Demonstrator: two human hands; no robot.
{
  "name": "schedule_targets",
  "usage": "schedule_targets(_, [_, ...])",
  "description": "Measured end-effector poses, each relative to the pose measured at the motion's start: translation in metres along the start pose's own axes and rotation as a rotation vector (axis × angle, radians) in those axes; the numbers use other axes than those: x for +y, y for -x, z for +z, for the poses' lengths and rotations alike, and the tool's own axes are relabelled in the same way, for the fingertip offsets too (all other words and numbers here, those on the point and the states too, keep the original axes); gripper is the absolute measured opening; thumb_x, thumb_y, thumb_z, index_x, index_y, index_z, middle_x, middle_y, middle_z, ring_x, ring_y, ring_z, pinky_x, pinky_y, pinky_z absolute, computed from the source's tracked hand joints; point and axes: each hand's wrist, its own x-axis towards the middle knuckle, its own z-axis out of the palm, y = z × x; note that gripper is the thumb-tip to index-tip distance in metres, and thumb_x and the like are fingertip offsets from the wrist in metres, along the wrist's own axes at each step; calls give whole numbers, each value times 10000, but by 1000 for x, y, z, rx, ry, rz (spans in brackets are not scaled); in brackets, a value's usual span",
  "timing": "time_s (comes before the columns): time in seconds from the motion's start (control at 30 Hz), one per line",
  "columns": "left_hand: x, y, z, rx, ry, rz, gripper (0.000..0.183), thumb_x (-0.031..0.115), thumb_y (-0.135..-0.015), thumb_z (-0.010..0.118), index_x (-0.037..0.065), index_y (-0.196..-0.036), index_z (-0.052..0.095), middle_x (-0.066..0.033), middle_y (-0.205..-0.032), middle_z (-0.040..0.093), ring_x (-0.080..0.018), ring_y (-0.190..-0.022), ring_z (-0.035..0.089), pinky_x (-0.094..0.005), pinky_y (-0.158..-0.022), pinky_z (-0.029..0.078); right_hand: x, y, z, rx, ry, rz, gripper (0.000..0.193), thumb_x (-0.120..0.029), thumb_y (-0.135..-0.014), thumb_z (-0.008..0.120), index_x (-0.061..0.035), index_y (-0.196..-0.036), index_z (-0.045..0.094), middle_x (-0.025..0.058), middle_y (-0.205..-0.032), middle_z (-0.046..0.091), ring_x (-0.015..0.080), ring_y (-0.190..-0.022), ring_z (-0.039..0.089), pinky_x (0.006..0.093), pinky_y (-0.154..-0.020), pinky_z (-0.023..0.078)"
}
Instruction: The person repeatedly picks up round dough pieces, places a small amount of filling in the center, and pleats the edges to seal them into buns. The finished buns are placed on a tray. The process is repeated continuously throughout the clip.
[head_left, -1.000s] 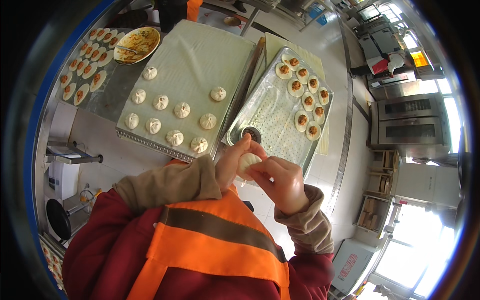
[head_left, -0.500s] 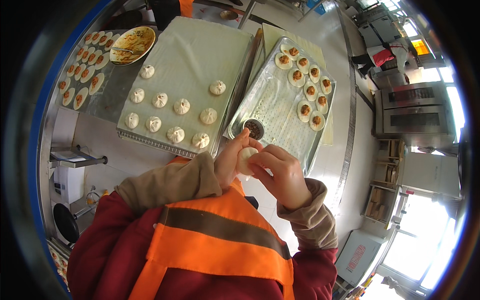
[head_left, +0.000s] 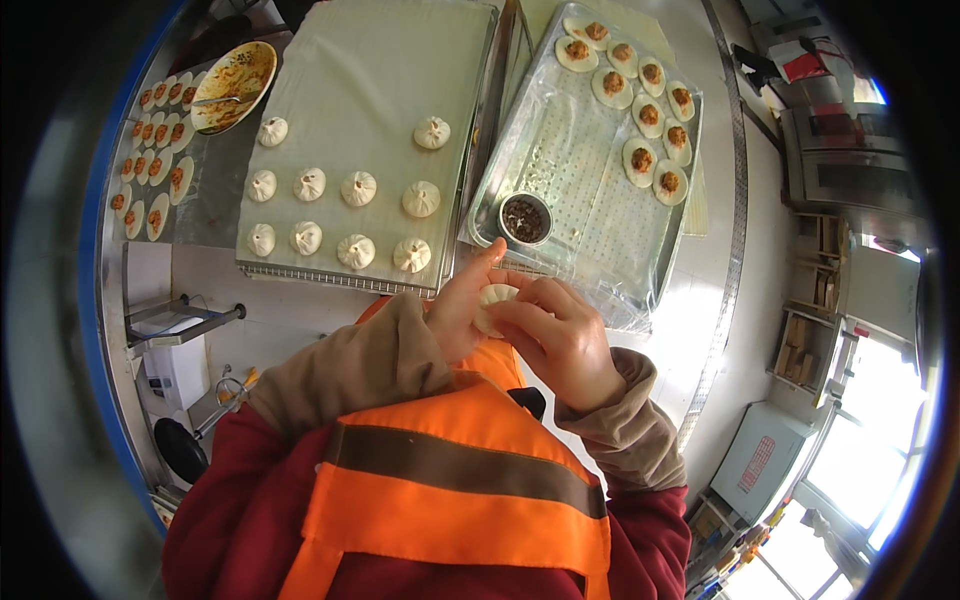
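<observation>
A pale steamed bun (head_left: 496,296) of raw dough rests in the cupped fingers of my left hand (head_left: 463,305). My right hand (head_left: 560,335) pinches the pleated edge of that bun with thumb and fingertips. Both hands are held together in front of my orange apron, just below a small metal bowl (head_left: 525,219) of dark bits. Several finished pleated buns (head_left: 359,189) sit in rows on the lined tray (head_left: 370,80) ahead of me. Flat dough rounds topped with orange filling (head_left: 649,121) lie on the perforated metal tray (head_left: 570,160) to the right.
At the far left, more filled dough rounds (head_left: 157,218) lie on a metal table (head_left: 205,210), beside a bowl (head_left: 240,95) smeared with orange filling and holding a utensil. On the right are wooden shelves (head_left: 805,340) and a grey box (head_left: 762,455). Another person (head_left: 800,62) is at the upper right.
My view has shifted, so the trays sit higher in the picture. The bun stays in my hands, and its edge looks more gathered under my right fingers.
</observation>
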Motion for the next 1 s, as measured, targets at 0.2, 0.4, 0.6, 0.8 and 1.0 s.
schedule_targets(0.2, [-10, -24, -15, 258, -195, 59, 540, 606, -970, 442, 95, -916, 607, -32, -789, 621, -144, -711, 603, -278, -657, 500, 14, 14, 17, -16, 114, 121, 193, -60, -737, 728, -74, -920, 671, 51, -836, 596, 236, -717, 606, 336, -587, 506])
schedule_targets(0.4, [-13, -41, -31, 333, 34, 105, 566, 603, -965, 450, 66, -859, 597, -100, -741, 635, -215, -637, 636, -329, -557, 523, 45, 4, 25, -24, 20, 203, 225, -134, -748, 771, -75, -948, 687, 50, -779, 587, 223, -674, 590, 329, -572, 488])
schedule_targets(0.6, [-4, -44, -47, 325, 62, 188, 542, 549, -998, 365, 86, -869, 617, -106, -816, 673, -244, -717, 654, -380, -600, 527, 131, -26, 48, -90, 313, 429, 162, -182, -771, 762, -97, -900, 713, 38, -750, 620, 233, -727, 620, 360, -621, 498])
schedule_targets(0.8, [3, -42, -51, 392, 44, 265, 521, 543, -990, 397, 87, -864, 616, -100, -810, 675, -239, -721, 660, -372, -622, 539, 164, -29, 73, -345, 530, 426, 120, -194, -809, 701, -128, -907, 723, 35, -791, 663, 241, -839, 656, 375, -674, 529])
schedule_targets(1.0, [11, -46, -50, 400, 67, 294, 493, 520, -988, 418, 86, -865, 617, -98, -813, 677, -232, -725, 664, -373, -633, 546, 157, -26, 51, -162, 295, 510, 102, -161, -818, 694, -111, -897, 734, 41, -813, 696, 220, -717, 639, 337, -633, 506])
